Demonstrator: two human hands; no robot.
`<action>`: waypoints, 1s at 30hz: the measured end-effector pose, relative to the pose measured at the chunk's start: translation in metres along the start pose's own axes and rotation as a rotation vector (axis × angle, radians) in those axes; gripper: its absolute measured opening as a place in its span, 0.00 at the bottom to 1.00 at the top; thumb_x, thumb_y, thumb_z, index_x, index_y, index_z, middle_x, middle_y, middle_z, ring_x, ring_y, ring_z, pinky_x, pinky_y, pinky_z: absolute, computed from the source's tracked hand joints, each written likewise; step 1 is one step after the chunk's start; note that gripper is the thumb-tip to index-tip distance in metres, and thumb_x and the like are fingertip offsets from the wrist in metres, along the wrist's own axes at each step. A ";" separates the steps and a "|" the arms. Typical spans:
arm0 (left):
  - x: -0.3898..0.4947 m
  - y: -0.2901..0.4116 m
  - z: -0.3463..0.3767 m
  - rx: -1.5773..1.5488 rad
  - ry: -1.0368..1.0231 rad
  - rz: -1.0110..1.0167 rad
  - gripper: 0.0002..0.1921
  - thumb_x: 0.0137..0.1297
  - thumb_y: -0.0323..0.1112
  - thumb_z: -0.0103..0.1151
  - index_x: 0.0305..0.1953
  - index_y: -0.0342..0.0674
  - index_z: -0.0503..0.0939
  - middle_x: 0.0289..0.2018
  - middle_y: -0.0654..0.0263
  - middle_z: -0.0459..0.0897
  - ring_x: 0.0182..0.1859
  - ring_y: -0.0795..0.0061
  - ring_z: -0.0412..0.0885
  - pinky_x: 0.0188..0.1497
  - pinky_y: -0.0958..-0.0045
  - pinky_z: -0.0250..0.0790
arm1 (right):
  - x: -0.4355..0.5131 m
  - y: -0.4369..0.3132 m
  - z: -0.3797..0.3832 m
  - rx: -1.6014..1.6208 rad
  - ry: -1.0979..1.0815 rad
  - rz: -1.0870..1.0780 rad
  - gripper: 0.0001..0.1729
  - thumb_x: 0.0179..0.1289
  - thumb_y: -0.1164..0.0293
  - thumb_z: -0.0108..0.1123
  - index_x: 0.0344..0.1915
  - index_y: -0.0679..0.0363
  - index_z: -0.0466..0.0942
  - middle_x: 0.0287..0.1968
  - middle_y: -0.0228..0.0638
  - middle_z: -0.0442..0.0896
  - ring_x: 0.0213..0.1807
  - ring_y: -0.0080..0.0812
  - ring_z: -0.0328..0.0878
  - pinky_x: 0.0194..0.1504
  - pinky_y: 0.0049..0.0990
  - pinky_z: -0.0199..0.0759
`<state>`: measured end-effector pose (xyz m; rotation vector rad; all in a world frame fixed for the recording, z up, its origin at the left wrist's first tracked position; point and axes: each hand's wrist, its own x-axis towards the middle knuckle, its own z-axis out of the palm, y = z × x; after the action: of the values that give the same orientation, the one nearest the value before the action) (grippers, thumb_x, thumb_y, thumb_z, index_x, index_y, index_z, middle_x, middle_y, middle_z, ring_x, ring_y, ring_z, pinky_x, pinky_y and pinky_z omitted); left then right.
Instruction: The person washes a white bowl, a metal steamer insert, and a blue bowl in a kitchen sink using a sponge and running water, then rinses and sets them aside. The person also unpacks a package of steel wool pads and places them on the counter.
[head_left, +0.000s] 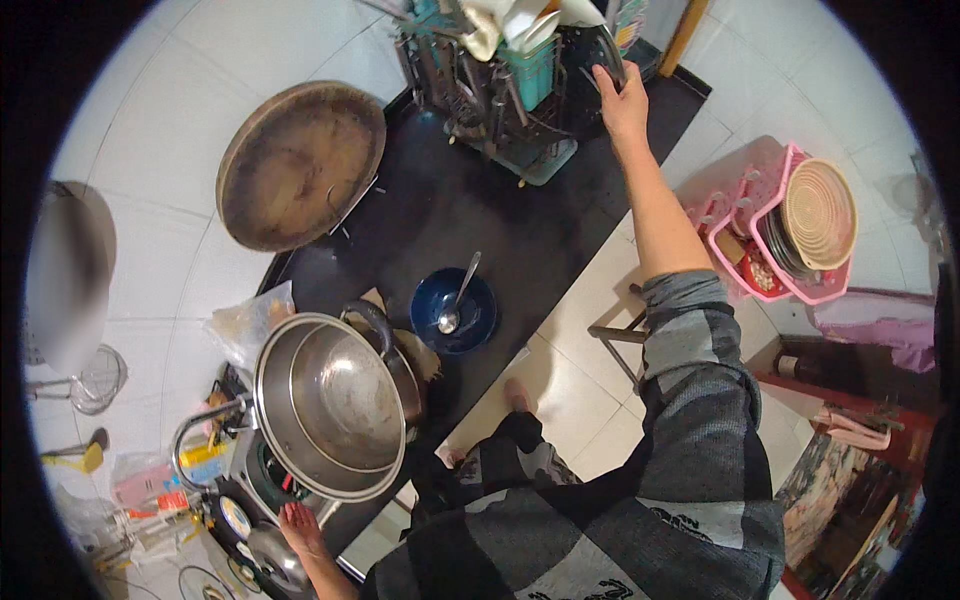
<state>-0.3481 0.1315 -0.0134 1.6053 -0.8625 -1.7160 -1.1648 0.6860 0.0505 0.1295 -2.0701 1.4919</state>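
Note:
My right hand (626, 109) reaches to the far end of the black counter. Its thumb and fingers are around a dark curved rim (613, 56), perhaps of a lid or pan; the rest is partly hidden behind the utensil rack. My left hand (301, 529) is at the front edge of the gas stove (255, 465), beside a domed steel lid (276, 555). Whether its fingers hold anything cannot be seen. A two-handled steel pot (352, 405) sits tilted in view above the stove. Between my hands, a dark blue bowl (421, 330) holds a metal spoon (448, 322).
A utensil rack (480, 139) with a green holder (534, 82) stands at the back. A large round brown lid (300, 165) leans on the tiled wall. Beside the pot lies a plastic bag (247, 322). Pink baskets (765, 247) and a stool (619, 334) are to my right.

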 end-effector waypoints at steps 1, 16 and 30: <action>-0.006 -0.002 0.002 -0.014 -0.054 -0.013 0.13 0.71 0.48 0.62 0.44 0.45 0.82 0.40 0.70 0.86 0.50 0.70 0.79 0.56 0.67 0.69 | -0.001 0.006 0.009 -0.002 -0.006 0.049 0.31 0.65 0.55 0.71 0.58 0.67 0.77 0.47 0.49 0.84 0.51 0.47 0.82 0.55 0.36 0.73; -0.016 -0.043 -0.001 0.000 -0.067 -0.061 0.16 0.74 0.45 0.57 0.56 0.43 0.80 0.60 0.68 0.80 0.66 0.67 0.74 0.71 0.62 0.63 | -0.308 -0.051 0.056 -0.202 -1.041 -0.717 0.19 0.57 0.71 0.64 0.50 0.59 0.81 0.51 0.40 0.82 0.58 0.44 0.78 0.66 0.41 0.66; -0.044 -0.053 -0.020 -0.039 0.014 -0.050 0.21 0.76 0.40 0.58 0.64 0.38 0.76 0.66 0.63 0.77 0.70 0.68 0.72 0.71 0.67 0.63 | -0.307 -0.032 0.060 -0.711 -0.939 -0.092 0.26 0.60 0.58 0.72 0.54 0.55 0.75 0.44 0.46 0.85 0.47 0.53 0.86 0.45 0.48 0.80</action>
<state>-0.3261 0.1973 -0.0310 1.6242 -0.7838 -1.7435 -0.9217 0.5444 -0.0895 0.7347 -3.1338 0.5569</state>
